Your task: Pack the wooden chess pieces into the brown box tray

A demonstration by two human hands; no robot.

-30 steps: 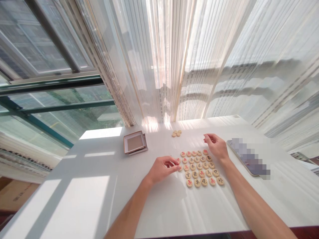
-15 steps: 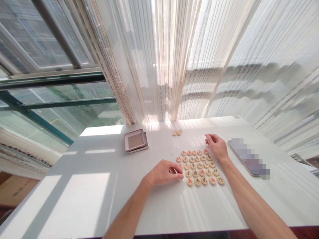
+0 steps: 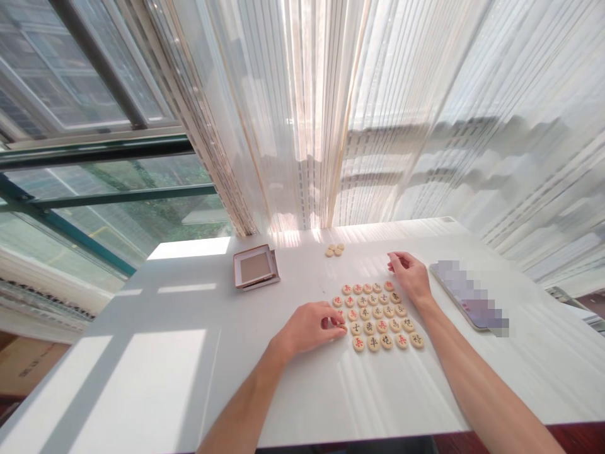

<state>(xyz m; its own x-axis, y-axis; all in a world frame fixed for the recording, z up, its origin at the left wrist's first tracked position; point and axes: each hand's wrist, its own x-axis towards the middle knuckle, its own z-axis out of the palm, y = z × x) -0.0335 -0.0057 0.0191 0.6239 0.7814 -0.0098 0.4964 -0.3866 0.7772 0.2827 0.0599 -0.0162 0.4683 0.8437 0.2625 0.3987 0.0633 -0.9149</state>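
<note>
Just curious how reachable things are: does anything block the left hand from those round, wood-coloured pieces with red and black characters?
Nothing visible does. The fingers of the left hand are at the left edge of the rows of pieces, partly hiding at least one; whether they grip one is unclear.

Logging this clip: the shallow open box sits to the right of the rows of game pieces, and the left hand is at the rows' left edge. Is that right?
Not quite: the head view shows the shallow open box to the left of the rows of game pieces. The left hand is at their left edge.
</note>
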